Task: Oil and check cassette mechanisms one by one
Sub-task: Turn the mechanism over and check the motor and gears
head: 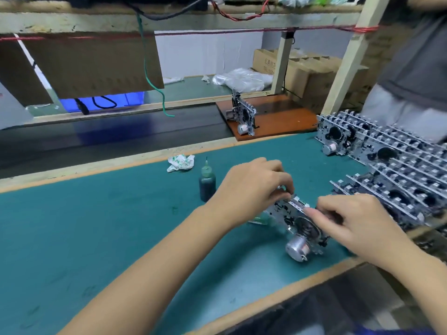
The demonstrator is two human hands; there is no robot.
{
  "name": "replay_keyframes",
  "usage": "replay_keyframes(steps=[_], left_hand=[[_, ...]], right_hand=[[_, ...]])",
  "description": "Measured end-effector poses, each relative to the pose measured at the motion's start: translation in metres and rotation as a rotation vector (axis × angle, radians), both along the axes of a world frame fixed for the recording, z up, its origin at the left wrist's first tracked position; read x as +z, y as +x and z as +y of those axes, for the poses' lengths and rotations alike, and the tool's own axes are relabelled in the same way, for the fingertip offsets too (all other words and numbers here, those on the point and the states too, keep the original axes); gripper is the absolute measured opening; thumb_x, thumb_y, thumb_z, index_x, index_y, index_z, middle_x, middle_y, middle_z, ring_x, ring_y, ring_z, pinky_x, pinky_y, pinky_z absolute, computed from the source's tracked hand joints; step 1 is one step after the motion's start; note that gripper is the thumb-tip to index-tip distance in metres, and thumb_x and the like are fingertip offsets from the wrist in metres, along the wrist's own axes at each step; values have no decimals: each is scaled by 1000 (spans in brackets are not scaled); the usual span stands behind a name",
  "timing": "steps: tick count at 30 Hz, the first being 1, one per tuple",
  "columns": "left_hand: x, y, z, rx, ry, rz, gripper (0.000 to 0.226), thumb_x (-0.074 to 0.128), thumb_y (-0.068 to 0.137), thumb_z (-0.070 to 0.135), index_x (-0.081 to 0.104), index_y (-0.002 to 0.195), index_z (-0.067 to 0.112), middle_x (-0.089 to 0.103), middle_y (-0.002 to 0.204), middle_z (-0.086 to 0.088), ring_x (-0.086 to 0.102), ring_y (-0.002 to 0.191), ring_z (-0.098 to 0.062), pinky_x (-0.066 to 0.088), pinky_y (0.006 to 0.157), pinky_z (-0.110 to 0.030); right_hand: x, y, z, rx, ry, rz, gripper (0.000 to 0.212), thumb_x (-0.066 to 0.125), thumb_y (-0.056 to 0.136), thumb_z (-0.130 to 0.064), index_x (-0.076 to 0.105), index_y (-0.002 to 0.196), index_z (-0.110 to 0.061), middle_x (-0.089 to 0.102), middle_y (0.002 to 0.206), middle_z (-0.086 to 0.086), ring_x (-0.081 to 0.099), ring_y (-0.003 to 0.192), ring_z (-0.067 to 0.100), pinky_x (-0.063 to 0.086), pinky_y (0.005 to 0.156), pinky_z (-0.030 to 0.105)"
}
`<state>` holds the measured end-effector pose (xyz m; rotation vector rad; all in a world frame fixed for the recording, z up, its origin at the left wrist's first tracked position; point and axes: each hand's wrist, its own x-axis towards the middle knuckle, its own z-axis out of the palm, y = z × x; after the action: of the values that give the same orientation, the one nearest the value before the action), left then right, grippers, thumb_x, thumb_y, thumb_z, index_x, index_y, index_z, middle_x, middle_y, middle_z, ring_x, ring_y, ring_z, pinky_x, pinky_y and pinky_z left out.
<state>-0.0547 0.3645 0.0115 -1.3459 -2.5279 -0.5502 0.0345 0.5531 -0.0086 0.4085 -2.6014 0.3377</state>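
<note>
A: Step in hand?

B: Checking, I judge. Oil bottle [207, 183] stands untouched toward the surface's far edge. Left hand [251, 189] fingers pinch the cassette mechanism's [298, 220] top rim; right hand [358, 221] fingers curl onto its right end.

A: Where is it? Looks?

B: Near the front edge, right of centre. Perforated metal frame, dark flywheel, silver motor. Next: likely reach for the bottle.

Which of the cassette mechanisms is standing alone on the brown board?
The single cassette mechanism upright on the brown board behind the green mat; the others are stacked at right or held in both hands.
</note>
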Motion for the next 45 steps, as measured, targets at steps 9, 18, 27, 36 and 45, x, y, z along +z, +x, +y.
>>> replay_keyframes(steps=[9,18,27,36,45], left_hand=[[-11,-1,76,-95,-27,-71,16,56,95,34,67,105,28,59,108,7,58,98,-16,48,73,-35],[-19,-9,77,-141,61,-209,15,61,92,25,72,101,19,64,101,0,59,88,-19,47,80,-38],[-28,0,75,-108,56,-183,23,55,96,27,63,116,21,57,119,3,59,99,-19,48,81,-38],[-47,20,-40,166,238,-300,28,50,86,43,66,106,31,60,105,17,53,94,-1,47,79,-30],[-46,65,-240,701,358,-297,24,73,83,19,64,78,41,66,81,21,61,79,-2,50,72,-27]], right_hand=[[-8,27,37,-282,17,-7,44,53,86,-40,30,54,-20,18,43,-7,26,39,12,28,48,31],[-9,23,33,-329,-5,-75,54,66,82,-24,21,54,-26,14,40,-5,21,36,6,20,40,23],[15,29,12,-521,205,-90,43,51,80,-54,37,60,-18,32,41,-7,38,32,22,10,44,16],[5,5,-75,-99,-57,-88,28,59,85,-41,39,71,-27,35,48,-11,51,47,21,36,45,32],[-12,-52,-236,493,-28,-302,18,42,94,-45,38,84,-31,50,81,-14,52,85,11,34,66,29]])
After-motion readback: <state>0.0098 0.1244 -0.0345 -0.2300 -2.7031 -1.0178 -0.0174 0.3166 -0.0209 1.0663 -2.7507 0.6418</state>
